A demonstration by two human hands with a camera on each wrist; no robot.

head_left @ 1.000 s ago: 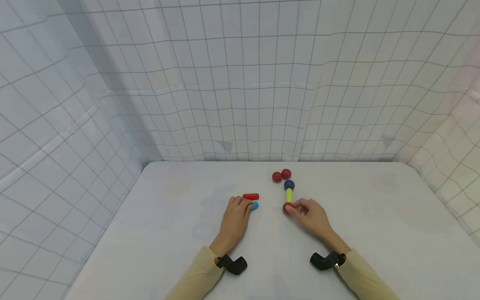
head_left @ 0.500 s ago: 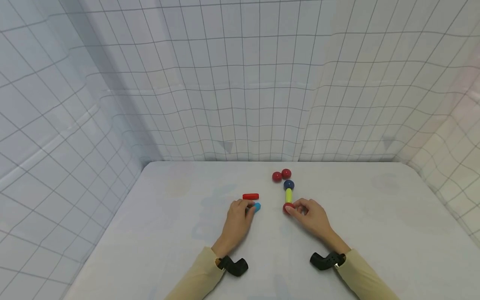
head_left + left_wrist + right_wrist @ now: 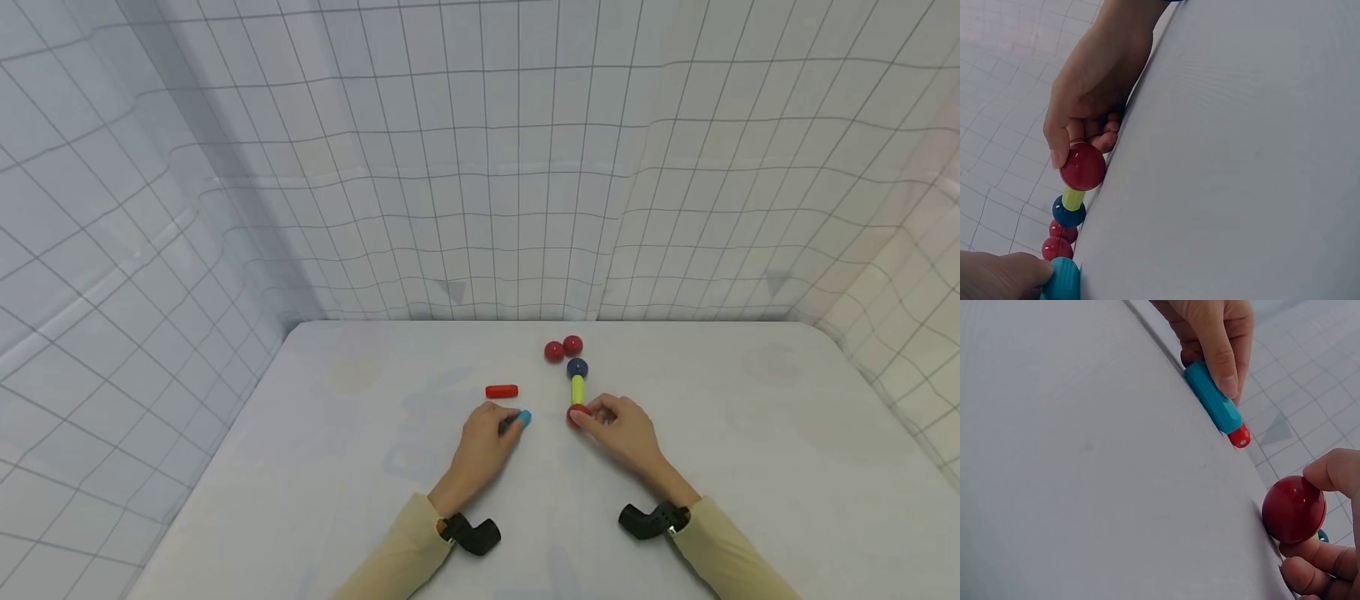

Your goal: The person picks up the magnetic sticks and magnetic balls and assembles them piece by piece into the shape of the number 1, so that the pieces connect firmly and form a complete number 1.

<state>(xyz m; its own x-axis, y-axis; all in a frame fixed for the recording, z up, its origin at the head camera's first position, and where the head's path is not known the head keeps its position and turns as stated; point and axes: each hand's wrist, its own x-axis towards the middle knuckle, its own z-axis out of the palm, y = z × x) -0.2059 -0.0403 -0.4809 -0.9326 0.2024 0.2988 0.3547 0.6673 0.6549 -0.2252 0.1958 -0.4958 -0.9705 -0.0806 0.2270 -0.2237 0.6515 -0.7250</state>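
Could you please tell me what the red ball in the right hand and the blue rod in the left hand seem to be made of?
Red ball: glossy, probably plastic, though lacquered wood is possible; small highlights on a smooth surface. Blue rod: likely moulded plastic, satin finish; lengthwise ridges with a soft sheen.

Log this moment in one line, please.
left grip: pinches blue stick | right grip: pinches red ball | yellow stick: between that and navy ball
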